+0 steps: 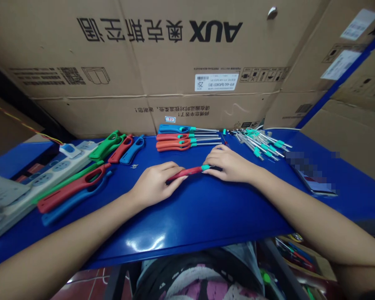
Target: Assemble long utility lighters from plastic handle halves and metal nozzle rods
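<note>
Cloth with a pale and pink print (pixel 203 287) covers the lap nearest the camera, beside an open box (pixel 326 271) of mixed tools at lower right. Beyond them, the smooth, glossy blue tabletop (pixel 206 225) gives back streaks of light. Over it, the left hand (pixel 154 183) closes its thumb and fingers around a slim red handle (pixel 190 171), while the fingers of the right hand (pixel 228 163) pinch around the teal collar (pixel 205 167) at its far end; what the right palm hides, I cannot tell. An uneven push or twist there could cock the collar or slip the fingertips, since the plastic looks slick. To the left, loop-gripped plastic handles (pixel 73 191) in green, red and blue lie along a white power strip (pixel 42 179); an elbow or sleeve brushing them could scatter them. Tiny bright metal pins (pixel 134 166) lie loose near the left hand, easily swept away by a knuckle. Right of the hands rests a flat, dark phone (pixel 312 183). Farther back, lighters (pixel 173 137) with straight metal tubes lie in rows, beside a tangled heap of teal-collared rods (pixel 264 143) whose wires might snag if tugged. Behind stands creased, matte brown cardboard (pixel 112 83) printed upside down.
</note>
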Action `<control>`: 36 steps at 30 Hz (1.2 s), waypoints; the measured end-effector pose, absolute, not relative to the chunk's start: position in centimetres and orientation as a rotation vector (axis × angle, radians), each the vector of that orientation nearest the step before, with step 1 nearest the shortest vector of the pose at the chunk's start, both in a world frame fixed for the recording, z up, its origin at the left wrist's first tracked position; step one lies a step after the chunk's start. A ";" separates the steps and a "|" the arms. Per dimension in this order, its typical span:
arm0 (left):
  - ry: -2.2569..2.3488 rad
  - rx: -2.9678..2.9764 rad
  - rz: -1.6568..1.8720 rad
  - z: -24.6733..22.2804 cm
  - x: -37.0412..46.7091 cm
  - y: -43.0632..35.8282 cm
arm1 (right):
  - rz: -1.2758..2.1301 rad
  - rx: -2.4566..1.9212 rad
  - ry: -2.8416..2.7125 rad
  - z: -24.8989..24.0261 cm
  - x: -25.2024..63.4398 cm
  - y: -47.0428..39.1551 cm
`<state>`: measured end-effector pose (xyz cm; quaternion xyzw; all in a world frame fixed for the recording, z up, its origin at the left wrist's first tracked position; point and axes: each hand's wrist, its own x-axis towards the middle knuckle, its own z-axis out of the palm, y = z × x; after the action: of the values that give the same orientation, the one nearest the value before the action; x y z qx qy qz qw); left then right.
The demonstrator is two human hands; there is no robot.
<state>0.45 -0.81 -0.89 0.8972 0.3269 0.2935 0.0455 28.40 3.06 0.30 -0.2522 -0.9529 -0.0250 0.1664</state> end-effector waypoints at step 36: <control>1.149 2.647 0.821 -1.3 0.1 0.4 | 0.027 -0.832 -2.718 0.0 28.9 3.5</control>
<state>0.08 0.40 -1.27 0.8801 0.3819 0.2732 0.0709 28.86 3.50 0.03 -0.2896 -0.9454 0.0094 0.1490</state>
